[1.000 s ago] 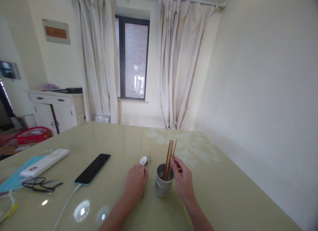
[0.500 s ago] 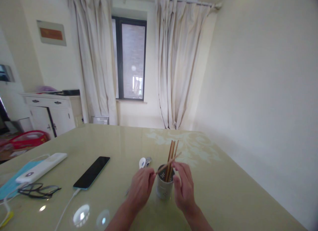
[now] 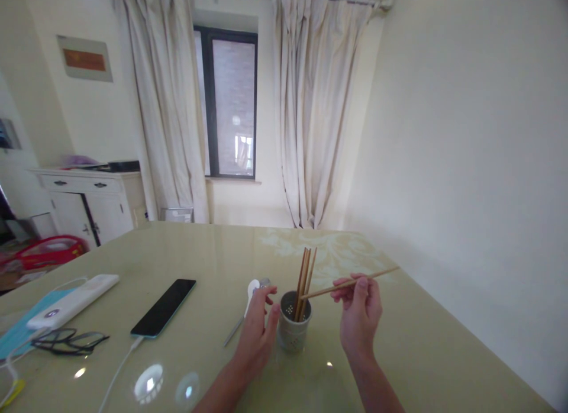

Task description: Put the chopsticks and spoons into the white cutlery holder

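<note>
A grey perforated holder (image 3: 293, 330) stands on the pale green table (image 3: 213, 253) with several wooden chopsticks (image 3: 304, 280) upright in it. My right hand (image 3: 360, 315) is raised to the right of the holder and pinches one wooden chopstick (image 3: 350, 283), which lies nearly level, its tip toward the holder's rim. My left hand (image 3: 258, 333) rests just left of the holder with its fingers apart and nothing in them. A white spoon (image 3: 246, 303) lies on the table beyond the left hand's fingers.
A black phone (image 3: 163, 307) on a white cable lies left of centre. Farther left are a white power bank (image 3: 71, 294), black glasses (image 3: 66, 341) and a blue mask (image 3: 18, 333). A plain wall (image 3: 465, 164) runs along the table's right side. A white cabinet (image 3: 89, 197) stands at the back left.
My left hand picked a chopstick off the table and passed it over the holder. My right hand now holds it, lifted to the right, and my left hand has let go.
</note>
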`<state>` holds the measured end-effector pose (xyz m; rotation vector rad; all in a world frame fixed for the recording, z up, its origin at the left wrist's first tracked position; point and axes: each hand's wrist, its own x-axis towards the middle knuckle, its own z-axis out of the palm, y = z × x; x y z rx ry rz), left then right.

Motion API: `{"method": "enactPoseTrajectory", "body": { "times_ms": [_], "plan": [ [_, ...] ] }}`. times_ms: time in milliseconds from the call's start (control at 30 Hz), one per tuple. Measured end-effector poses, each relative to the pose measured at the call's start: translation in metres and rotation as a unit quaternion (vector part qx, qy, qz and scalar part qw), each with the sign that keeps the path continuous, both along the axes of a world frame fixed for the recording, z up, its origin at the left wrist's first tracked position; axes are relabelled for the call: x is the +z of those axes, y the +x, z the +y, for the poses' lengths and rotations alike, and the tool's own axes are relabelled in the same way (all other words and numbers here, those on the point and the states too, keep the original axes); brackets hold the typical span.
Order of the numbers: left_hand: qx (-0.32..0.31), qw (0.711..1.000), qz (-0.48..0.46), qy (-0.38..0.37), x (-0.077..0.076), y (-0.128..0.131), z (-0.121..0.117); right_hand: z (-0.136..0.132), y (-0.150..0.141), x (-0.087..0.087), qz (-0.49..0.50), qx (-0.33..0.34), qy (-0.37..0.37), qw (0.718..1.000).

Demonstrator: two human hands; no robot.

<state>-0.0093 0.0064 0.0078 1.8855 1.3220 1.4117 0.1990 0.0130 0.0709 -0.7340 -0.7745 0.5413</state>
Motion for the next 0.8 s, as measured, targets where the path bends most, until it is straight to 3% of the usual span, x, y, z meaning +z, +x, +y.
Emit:
{"method": "enactPoseTrajectory", "body": {
  "times_ms": [167, 433, 533, 600, 700, 800],
  "plan": [
    [-0.059, 0.996, -0.001, -0.061, -0.001, 0.002, 0.001, 0.004, 0.004, -0.003, -0.065, 0.068, -0.036, 0.995],
    [-0.101, 0.992, -0.018, -0.078, 0.013, 0.005, -0.007, 0.006, -0.006, -0.011, -0.197, 0.103, -0.088, 0.971],
    [-0.104, 0.992, -0.006, -0.069, 0.013, 0.004, -0.007, 0.004, -0.012, -0.014, -0.259, 0.084, -0.097, 0.957],
    [-0.073, 0.996, 0.010, -0.055, 0.011, 0.000, -0.002, 0.002, -0.015, -0.015, -0.286, 0.069, -0.097, 0.951],
    [0.058, 0.996, 0.065, -0.021, 0.006, -0.014, 0.012, 0.002, -0.018, -0.017, -0.301, 0.053, -0.110, 0.946],
    [0.197, 0.960, 0.198, -0.017, 0.000, -0.033, 0.024, 0.003, -0.020, -0.020, -0.294, 0.042, -0.131, 0.946]
  ]
}}
